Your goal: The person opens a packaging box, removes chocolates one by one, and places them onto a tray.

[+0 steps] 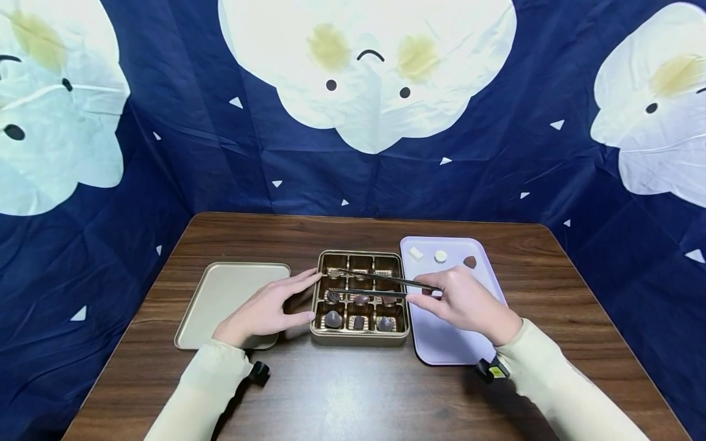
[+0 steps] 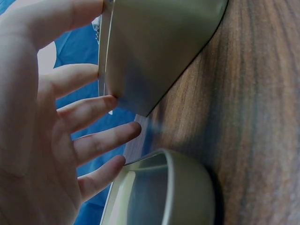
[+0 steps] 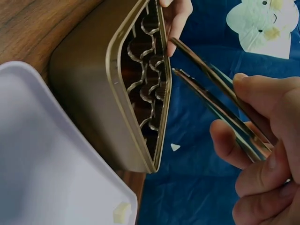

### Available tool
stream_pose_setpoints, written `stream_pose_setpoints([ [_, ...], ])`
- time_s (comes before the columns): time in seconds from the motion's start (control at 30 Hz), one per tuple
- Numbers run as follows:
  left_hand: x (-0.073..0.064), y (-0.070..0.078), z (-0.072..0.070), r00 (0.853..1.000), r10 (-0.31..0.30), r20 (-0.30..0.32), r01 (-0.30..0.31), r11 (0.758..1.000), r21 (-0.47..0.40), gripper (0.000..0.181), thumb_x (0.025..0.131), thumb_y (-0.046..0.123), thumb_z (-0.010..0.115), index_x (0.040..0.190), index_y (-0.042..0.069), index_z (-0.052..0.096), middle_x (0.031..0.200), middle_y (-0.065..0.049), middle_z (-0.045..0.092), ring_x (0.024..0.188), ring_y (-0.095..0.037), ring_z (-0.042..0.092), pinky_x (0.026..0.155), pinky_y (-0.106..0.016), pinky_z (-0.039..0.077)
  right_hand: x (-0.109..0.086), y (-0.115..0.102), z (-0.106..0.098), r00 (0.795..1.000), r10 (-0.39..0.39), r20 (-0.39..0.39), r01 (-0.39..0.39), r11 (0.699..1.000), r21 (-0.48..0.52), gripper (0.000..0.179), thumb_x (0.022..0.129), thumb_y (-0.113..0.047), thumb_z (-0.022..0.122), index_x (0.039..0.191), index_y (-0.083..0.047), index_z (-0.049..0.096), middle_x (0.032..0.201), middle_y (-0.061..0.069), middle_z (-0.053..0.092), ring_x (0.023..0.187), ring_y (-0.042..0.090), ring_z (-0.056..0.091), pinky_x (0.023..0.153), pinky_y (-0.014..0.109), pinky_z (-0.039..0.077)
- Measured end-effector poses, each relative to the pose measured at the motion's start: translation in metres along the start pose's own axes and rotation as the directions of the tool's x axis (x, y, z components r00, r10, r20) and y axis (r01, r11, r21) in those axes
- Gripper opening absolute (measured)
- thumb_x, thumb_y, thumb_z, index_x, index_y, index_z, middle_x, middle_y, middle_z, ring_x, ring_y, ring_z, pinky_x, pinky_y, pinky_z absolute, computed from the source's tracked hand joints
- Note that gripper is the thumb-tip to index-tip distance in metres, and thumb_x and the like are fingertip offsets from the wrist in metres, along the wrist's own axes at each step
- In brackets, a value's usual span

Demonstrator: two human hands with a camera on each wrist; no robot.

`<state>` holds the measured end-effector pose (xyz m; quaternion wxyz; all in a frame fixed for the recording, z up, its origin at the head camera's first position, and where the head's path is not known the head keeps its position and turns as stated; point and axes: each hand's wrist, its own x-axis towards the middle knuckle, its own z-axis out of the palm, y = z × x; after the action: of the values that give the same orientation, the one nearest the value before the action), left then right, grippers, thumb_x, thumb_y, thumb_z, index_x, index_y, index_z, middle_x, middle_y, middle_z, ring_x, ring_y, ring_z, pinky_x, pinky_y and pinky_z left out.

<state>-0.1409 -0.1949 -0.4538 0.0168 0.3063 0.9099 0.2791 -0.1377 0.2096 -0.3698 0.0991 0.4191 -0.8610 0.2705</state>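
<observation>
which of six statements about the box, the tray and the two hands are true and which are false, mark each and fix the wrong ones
1. The left hand touches the gold box. True.
2. The right hand holds tongs. True.
3. The tongs grip something. False: their tips are apart with nothing between them.
4. Two white pieces and a brown piece show on the lilac tray. True.
5. The tray lies left of the box. False: it lies to the right.
6. The box's nearest row is empty. False: three dark chocolates lie there.
</observation>
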Motion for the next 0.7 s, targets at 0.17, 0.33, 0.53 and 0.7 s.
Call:
stream_pose_setpoints([
  [0.17,-0.001,0.0,0.001,1.0,-0.005,0.003,0.005,1.0,-0.001,0.081,0.094,0.053,0.073,0.163,0.02,0.043,0.168,-0.011,0.039,0.149,-0.035,0.043,0.118,-0.061,0.038,0.008,-0.005,-0.001,0.999,-0.01,0.033,0.012,0.999,-0.051,0.018,0.096,-0.024,0.078,0.084,-0.011,0.076,0.061,-0.008,0.061,0.052,-0.009,0.04,0.051,0.019,0.045],
  [0.33,-0.002,0.0,0.001,1.0,-0.014,0.001,0.014,1.0,-0.005,0.081,0.095,0.053,0.072,0.163,0.021,0.043,0.168,-0.01,0.039,0.149,-0.033,0.044,0.118,-0.062,0.037,0.018,-0.012,-0.002,0.995,-0.014,0.103,0.024,0.996,-0.092,0.022,0.097,-0.029,0.076,0.091,-0.008,0.08,0.061,-0.009,0.063,0.049,-0.014,0.039,0.061,0.029,0.054],
  [0.53,-0.002,0.0,0.001,1.0,-0.015,-0.002,0.015,1.0,-0.012,0.081,0.094,0.053,0.073,0.163,0.022,0.042,0.168,-0.009,0.038,0.149,-0.034,0.043,0.118,-0.062,0.037,0.033,-0.021,-0.006,0.986,-0.024,0.164,0.044,0.993,-0.114,0.024,0.098,-0.029,0.076,0.081,-0.013,0.074,0.053,-0.015,0.05,0.046,-0.011,0.035,0.047,0.02,0.041],
  [0.7,-0.002,-0.001,0.001,1.0,-0.017,0.001,0.017,1.0,-0.008,0.081,0.094,0.054,0.072,0.163,0.023,0.042,0.168,-0.01,0.038,0.149,-0.033,0.043,0.118,-0.063,0.036,0.044,-0.028,-0.009,0.978,0.013,0.208,0.019,0.989,-0.15,0.026,0.098,-0.03,0.076,0.078,-0.015,0.072,0.054,-0.016,0.046,0.047,-0.007,0.035,0.046,0.018,0.036],
])
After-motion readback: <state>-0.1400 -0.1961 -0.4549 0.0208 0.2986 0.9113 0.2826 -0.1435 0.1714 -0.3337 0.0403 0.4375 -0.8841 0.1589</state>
